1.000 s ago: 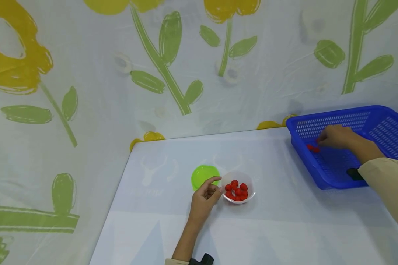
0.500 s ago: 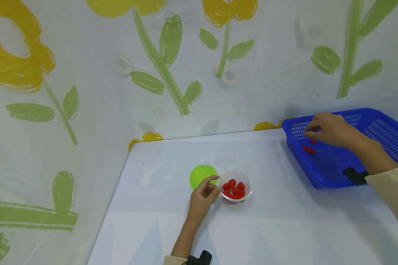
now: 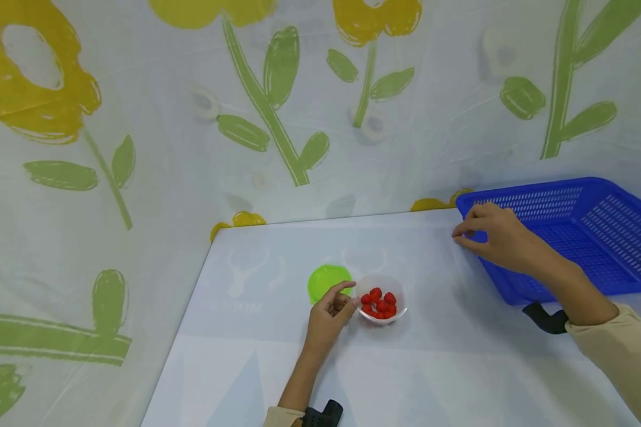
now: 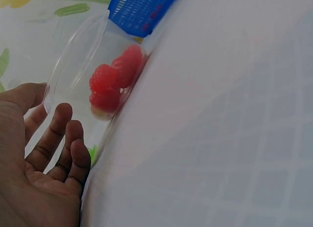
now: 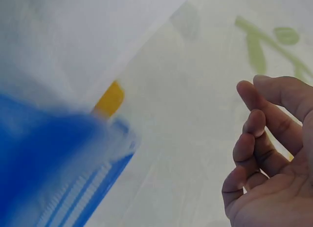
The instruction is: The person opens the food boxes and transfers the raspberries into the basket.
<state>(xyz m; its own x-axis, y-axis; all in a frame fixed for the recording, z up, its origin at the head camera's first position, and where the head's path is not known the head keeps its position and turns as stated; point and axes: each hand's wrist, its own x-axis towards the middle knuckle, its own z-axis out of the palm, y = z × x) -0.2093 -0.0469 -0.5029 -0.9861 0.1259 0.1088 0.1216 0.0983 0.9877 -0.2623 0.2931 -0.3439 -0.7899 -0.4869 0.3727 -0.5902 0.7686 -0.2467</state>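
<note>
My left hand (image 3: 323,329) pinches the left rim of a clear plastic bowl (image 3: 375,281) between thumb and index finger; in the left wrist view its other fingers curl loosely. Several red raspberries (image 4: 105,79) lie in the bowl. A round bright green lid (image 3: 320,281) is just beyond that hand, partly covered by it. Over the left edge of a blue mesh basket (image 3: 603,249) hangs my right hand (image 3: 504,240), thumb and index tips close together with nothing visible between them. It hides the basket's near left corner in the head view; red spots show through the mesh in the left wrist view.
The white table (image 3: 235,320) meets a flower-printed curtain (image 3: 181,148) along its back and left edges. The basket stands at the right, near the back edge. A black wrist mount (image 3: 545,318) sits under my right wrist, another (image 3: 323,414) at my left.
My right hand has come up out of the basket and moved left and toward me, leaving several raspberries on the basket's floor. My left hand has stayed at the bowl.
</note>
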